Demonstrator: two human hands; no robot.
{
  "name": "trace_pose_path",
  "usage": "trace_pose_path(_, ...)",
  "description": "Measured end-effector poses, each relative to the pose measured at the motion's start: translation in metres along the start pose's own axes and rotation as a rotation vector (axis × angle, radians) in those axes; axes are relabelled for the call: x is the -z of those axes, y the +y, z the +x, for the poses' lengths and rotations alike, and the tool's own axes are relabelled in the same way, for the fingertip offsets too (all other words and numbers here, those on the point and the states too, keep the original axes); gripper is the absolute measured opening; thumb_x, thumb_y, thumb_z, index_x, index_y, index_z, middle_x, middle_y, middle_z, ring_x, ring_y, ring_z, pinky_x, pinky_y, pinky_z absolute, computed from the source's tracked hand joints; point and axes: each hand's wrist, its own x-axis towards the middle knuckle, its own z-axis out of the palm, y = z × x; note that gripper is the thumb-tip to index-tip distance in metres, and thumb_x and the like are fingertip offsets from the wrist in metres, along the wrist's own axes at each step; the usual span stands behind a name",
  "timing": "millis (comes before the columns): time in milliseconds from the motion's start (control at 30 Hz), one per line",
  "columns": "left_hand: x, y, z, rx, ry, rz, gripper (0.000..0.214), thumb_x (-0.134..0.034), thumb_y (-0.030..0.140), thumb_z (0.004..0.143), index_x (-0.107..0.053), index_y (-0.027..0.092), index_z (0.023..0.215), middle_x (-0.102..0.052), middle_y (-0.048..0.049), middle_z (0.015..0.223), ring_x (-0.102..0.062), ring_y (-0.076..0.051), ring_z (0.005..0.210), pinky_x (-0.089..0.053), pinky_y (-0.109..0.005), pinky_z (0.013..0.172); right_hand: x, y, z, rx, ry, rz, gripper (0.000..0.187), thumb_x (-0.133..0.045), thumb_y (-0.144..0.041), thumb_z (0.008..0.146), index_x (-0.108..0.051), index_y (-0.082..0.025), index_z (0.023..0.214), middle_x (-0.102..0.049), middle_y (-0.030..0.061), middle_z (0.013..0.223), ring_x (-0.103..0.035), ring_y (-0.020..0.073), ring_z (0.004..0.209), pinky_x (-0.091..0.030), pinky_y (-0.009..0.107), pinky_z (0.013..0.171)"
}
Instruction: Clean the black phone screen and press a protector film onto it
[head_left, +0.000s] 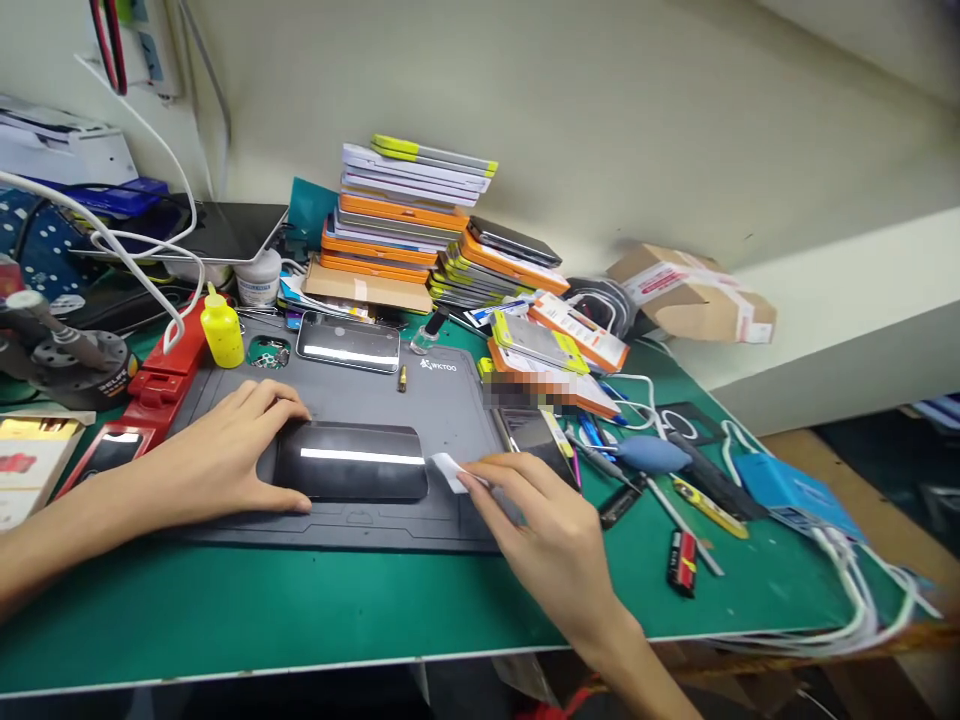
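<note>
A dark, glossy smartphone lies on its long side across the grey work mat, a bright light streak along its face. My left hand grips its left end, thumb on the near edge and fingers at the far edge. Just off the phone's right end, my right hand pinches a small white piece, like folded paper or a wipe, between thumb and forefinger. Behind the held phone rest a second phone and a small brass-coloured bit, both on the mat.
A yellow bottle and a red tool stand left. Stacked orange and white boxes line the back. A blue air blower, a yellow cutter and cables lie right on the green table.
</note>
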Motion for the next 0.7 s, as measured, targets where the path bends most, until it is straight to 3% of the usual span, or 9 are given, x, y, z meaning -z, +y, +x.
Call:
trace_pose_path(133, 0.002, 0.001, 0.002, 0.007, 0.012, -0.059, 0.081, -0.072, 0.083, 0.082, -0.065, 0.025, 0.137, -0.063, -0.0118, 0.146, -0.055, -0.038, 0.139, -0.046, -0.05, 0.118, -0.008, -0.022, -0.004, 0.098, -0.024, 0.025, 0.029, -0.061, -0.028, 0.11, -0.074, -0.021, 0.135, -0.08, 0.0124, 0.129, -0.076, 0.0264, 0.12, -0.065, 0.043, 0.1)
trace_pose_path(267, 0.004, 0.005, 0.004, 0.085, 0.08, -0.226, 0.066, -0.033, 0.076, 0.106, -0.069, 0.025, 0.128, -0.07, -0.0085, 0.132, -0.059, -0.031, 0.131, -0.046, -0.047, 0.115, -0.009, -0.036, -0.026, 0.143, -0.141, 0.036, 0.056, -0.045, -0.032, 0.116, -0.041, -0.018, 0.17, -0.059, 0.0153, 0.163, -0.054, 0.0274, 0.155, -0.053, 0.051, 0.124)
trace_pose_path(333, 0.005, 0.007, 0.004, 0.093, 0.098, -0.262, 0.067, -0.02, 0.068, 0.11, -0.069, 0.024, 0.124, -0.072, -0.0078, 0.123, -0.062, -0.029, 0.123, -0.047, -0.046, 0.113, -0.009, -0.039, -0.035, 0.155, -0.238, 0.025, 0.061, -0.043, -0.032, 0.117, -0.029, -0.019, 0.175, -0.05, 0.0135, 0.171, -0.045, 0.0271, 0.161, -0.048, 0.052, 0.129)
trace_pose_path(433, 0.006, 0.007, 0.004, 0.088, 0.107, -0.256, 0.067, -0.017, 0.064, 0.11, -0.068, 0.023, 0.122, -0.072, -0.0079, 0.118, -0.063, -0.028, 0.118, -0.048, -0.047, 0.111, -0.013, -0.04, -0.037, 0.151, -0.325, 0.017, 0.07, -0.045, -0.038, 0.117, -0.017, -0.021, 0.178, -0.039, 0.0121, 0.177, -0.036, 0.0291, 0.166, -0.045, 0.054, 0.131)
trace_pose_path(600, 0.006, 0.005, 0.003, 0.065, 0.115, -0.237, 0.066, -0.017, 0.064, 0.11, -0.068, 0.024, 0.121, -0.072, -0.0077, 0.121, -0.062, -0.027, 0.12, -0.047, -0.046, 0.114, -0.028, -0.028, -0.007, 0.063, -0.413, 0.069, 0.073, -0.043, -0.042, 0.117, -0.006, -0.029, 0.179, -0.028, 0.0093, 0.181, -0.031, 0.0289, 0.167, -0.041, 0.057, 0.133)
trace_pose_path(700, 0.007, 0.004, 0.004, 0.072, 0.119, -0.233, 0.066, -0.017, 0.063, 0.111, -0.068, 0.024, 0.123, -0.071, -0.0076, 0.124, -0.062, -0.027, 0.122, -0.047, -0.046, 0.115, -0.03, -0.028, 0.006, 0.033, -0.429, 0.065, 0.074, -0.043, -0.044, 0.117, -0.005, -0.029, 0.178, -0.03, 0.0107, 0.18, -0.033, 0.029, 0.166, -0.04, 0.058, 0.134)
